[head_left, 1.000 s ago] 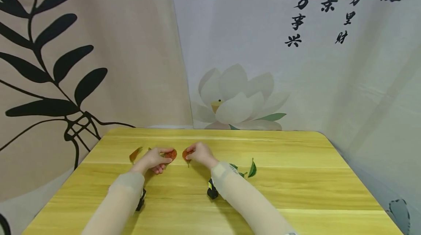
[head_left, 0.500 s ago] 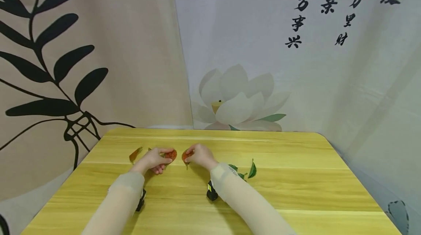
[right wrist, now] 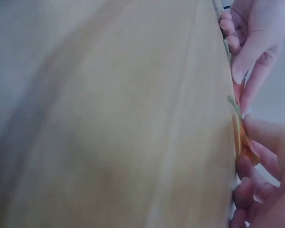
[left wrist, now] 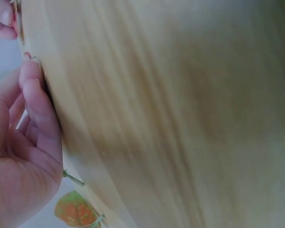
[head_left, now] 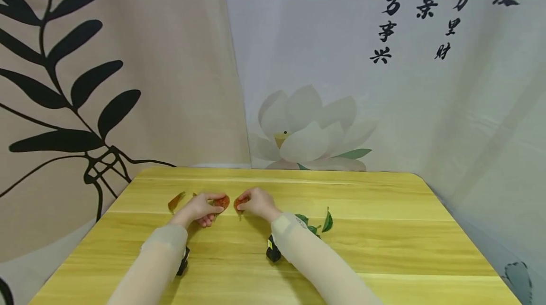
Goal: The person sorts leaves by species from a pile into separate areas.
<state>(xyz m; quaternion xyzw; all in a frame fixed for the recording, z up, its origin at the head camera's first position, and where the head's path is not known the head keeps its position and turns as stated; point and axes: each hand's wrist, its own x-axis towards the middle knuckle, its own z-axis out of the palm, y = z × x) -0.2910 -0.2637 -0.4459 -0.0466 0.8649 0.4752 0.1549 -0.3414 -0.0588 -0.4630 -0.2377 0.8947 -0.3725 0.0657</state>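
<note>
My left hand [head_left: 199, 209] pinches a red leaf [head_left: 222, 201] between thumb and forefinger, low over the wooden table. Facing it, my right hand [head_left: 258, 203] holds a second red leaf [head_left: 237, 204] by thumb and fingertips, its thin stem pointing toward me. A narrow gap separates the two leaves in the head view. In the right wrist view the right hand's orange-red leaf [right wrist: 247, 148] shows a pale green stem end, close to the left hand's fingertips. The left hand's own fingers hide most of its leaf in the left wrist view.
An orange-brown leaf [head_left: 175, 201] lies left of the left hand. Right of the right forearm lie several green leaves [head_left: 327, 221], partly covered by the sleeve. The wooden table [head_left: 384, 257] ends at a printed curtain [head_left: 192, 82] behind.
My right hand has shifted slightly left and toward me with its leaf, narrowing the gap to the other leaf. The left hand stays in place.
</note>
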